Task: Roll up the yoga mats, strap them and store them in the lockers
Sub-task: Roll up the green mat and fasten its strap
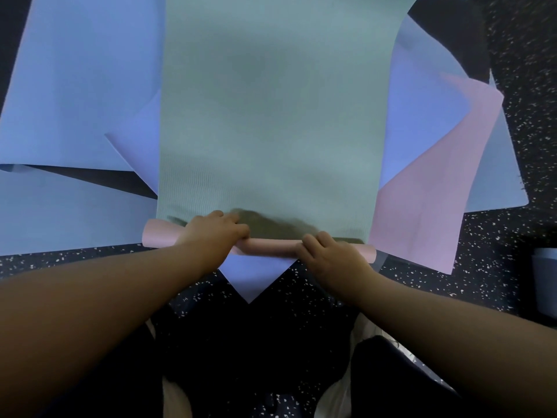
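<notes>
Rolling has just begun; the left hand (215, 229) and right hand (328, 251) both grip the green mat's (271, 116) pink-backed roll (271, 246); next, roll forward evenly.

The central yoga mat (271, 116) lies atop other mats (75, 86) spread left and right on the floor (512, 251), its rolled near end (271, 245) nearest the person.

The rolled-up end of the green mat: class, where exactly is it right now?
In the head view the rolled-up end lies low at centre, at the green mat's near edge, under the left hand and right hand, above a blue mat corner.
</notes>
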Tool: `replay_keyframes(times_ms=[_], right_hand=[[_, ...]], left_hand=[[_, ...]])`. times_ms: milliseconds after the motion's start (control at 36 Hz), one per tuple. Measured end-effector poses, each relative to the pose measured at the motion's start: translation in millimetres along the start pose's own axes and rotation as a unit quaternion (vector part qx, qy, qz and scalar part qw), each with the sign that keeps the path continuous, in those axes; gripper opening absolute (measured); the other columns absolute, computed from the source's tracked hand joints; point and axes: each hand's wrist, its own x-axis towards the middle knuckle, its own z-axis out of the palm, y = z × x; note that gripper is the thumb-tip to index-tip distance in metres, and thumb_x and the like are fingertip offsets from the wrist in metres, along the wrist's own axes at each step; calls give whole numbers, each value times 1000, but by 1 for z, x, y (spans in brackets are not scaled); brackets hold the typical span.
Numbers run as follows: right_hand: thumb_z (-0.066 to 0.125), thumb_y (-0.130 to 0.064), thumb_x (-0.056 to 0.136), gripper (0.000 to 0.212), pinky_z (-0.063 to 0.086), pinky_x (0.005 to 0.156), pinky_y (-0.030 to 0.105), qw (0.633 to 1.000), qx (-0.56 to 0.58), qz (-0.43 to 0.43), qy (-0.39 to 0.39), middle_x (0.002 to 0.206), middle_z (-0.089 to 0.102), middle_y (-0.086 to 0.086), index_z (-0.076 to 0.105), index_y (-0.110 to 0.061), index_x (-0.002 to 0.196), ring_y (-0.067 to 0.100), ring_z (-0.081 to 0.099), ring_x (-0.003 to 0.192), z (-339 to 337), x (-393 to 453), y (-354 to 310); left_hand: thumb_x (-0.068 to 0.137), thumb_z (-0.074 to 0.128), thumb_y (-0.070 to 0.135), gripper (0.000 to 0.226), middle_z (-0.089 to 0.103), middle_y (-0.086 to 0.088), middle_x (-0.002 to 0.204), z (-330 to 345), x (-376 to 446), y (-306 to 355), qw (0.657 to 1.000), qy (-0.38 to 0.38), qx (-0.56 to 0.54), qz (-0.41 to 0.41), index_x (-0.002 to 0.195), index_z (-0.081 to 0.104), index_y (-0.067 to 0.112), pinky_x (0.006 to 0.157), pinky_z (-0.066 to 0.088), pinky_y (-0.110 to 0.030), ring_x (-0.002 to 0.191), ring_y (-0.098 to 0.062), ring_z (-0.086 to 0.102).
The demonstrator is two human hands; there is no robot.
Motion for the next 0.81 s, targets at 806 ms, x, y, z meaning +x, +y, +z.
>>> replay_keyframes(times_ms=[806], right_hand=[[31,-12,70,28,34,46,31,997,-29,62,-44,76,56,6,53,-10,87,26,52,64,-11,12,11]], left_hand=[[37,90,7,54,54,-8,75,21,0,-18,970,183,120,107,81,58,10,45,36,-32,58,-28,52]])
